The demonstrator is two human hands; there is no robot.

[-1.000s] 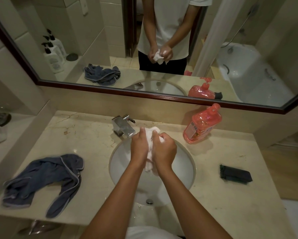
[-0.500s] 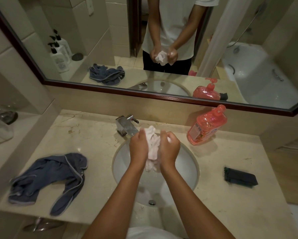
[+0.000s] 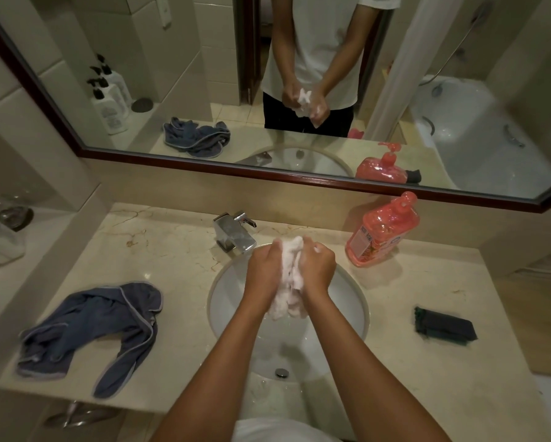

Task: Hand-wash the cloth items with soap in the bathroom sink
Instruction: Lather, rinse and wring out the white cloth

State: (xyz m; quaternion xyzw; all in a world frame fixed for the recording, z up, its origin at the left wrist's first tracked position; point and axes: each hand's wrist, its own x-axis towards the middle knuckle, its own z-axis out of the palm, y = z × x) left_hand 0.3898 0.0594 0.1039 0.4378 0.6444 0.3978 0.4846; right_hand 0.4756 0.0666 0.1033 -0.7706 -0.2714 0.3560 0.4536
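**Both hands clamped on a soapy white cloth above the basin**

While the left hand [image 3: 264, 266] grips one side of the bunched white cloth [image 3: 288, 279], the right hand [image 3: 319, 267] grips the other, fingers curled round it, the two hands pressed close together with the cloth squeezed between them. Suds show on the right knuckles, and the cloth's lower end hangs below the wrists over the round white sink [image 3: 357, 301]. A drain [image 3: 281, 373] sits at the bottom of the bowl.

Just behind the hands stands the chrome faucet [image 3: 234, 232]. To the right of it, near the wall, is a pink soap bottle [image 3: 381, 231] with a pump top. On the marble counter [image 3: 172, 250], a crumpled blue-grey cloth [image 3: 92, 330] lies well left of the sink, and a small dark folded cloth [image 3: 444, 325] lies well to the right. The mirror [image 3: 204, 74] above reflects the person's arms and the same cloth.
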